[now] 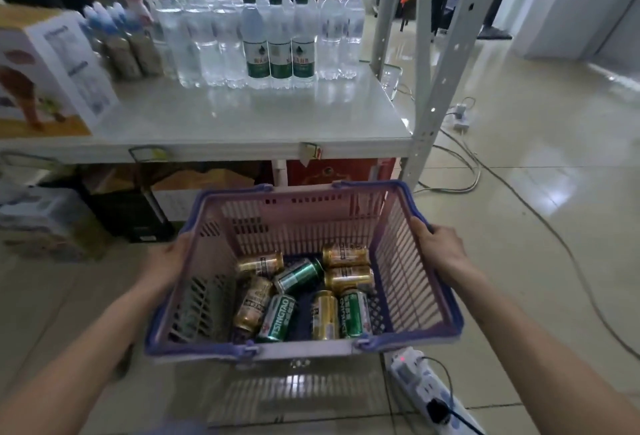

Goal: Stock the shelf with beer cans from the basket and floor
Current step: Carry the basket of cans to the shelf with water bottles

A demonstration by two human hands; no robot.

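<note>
Here, in the head view, both hands grip a pink slatted basket [304,220] with a blue rim, held above the pale tiled floor [519,227] just in front of a metal shelf [242,116]. The left hand [166,261] is clamped on the basket's left rim, fingers curled over the edge, and the right hand [438,244] is clamped on the right rim in the same way, thumb on top. Inside, on the basket's floor, lie the beer cans [301,292], all on their sides and jumbled toward the middle and right: five gold ones and three green ones can be counted, one green can [278,317] with white lettering lying beside a gold can [252,301] on its left. The left part of the basket floor is bare. The shelf board in front is mostly bare near its front edge; at its back stand rows of clear water bottles [214,36] with green caps, three green-labelled bottles [280,43] with dark caps in front of them, and some blue-capped bottles further left. A printed carton [45,78] sits at the shelf's left end. Under the shelf there are boxes, blurred. On the floor at lower right lies a white power strip [422,389] with a black plug in it, and cables trail across the tiles to the right of the shelf's grey upright [446,64].
</note>
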